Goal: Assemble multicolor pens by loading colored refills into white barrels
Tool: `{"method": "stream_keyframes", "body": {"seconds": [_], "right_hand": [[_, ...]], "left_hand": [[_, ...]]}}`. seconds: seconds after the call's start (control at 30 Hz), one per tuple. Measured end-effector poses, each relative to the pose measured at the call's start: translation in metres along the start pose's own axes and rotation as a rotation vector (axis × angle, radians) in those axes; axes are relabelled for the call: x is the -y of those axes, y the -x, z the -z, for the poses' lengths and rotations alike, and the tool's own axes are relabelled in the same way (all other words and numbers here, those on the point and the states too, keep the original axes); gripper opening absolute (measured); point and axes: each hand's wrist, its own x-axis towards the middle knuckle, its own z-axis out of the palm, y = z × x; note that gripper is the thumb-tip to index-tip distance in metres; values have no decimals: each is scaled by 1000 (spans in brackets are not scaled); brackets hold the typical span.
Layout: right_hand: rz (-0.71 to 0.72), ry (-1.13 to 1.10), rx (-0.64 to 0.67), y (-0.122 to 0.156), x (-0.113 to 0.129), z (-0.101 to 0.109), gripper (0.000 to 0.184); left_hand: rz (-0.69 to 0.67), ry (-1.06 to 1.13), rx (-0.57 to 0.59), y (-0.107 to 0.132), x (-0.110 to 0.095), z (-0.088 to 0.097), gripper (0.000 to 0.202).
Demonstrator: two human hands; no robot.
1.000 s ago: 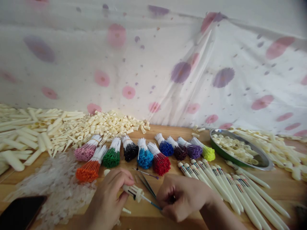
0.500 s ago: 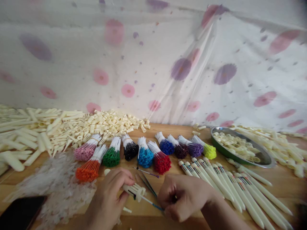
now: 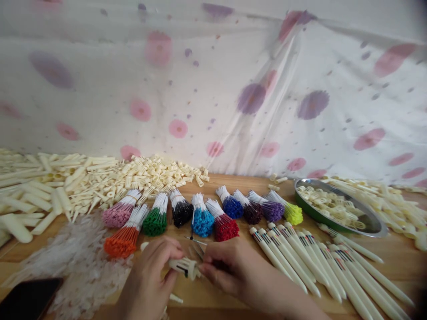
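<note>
My left hand is closed around a cream slotted pen part, its ringed end pointing right. Dark and green strips show through its slots. Against that end, my right hand has thumb and forefinger pinched together. The blue-tipped pen refill seen between them a moment earlier is now mostly hidden by the fingers. Behind the right fingertips lie metal tweezers, partly covered. Just beyond the hands stand bundles of refills, among them orange, light blue and red.
Finished-looking multicolour pens lie in a row at right. Behind them sits a green-sided metal dish of slotted parts. Cream barrels pile up at left, above clear plastic pieces and a dark phone. A patterned plastic sheet hangs behind.
My right hand has moved left, up to the slotted part's ringed end. The length of refill that stuck out between the hands no longer shows. My left hand stays nearly in place.
</note>
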Motion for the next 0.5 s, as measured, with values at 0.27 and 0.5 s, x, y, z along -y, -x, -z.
{"method": "stream_keyframes", "body": {"seconds": [0.27, 0.5], "right_hand": [[159, 185, -210, -3, 9, -18, 25], [65, -2, -348, -2, 8, -13, 21]], "left_hand": [[153, 54, -62, 0, 7, 1, 23], [240, 124, -1, 2, 12, 4, 24]]}}
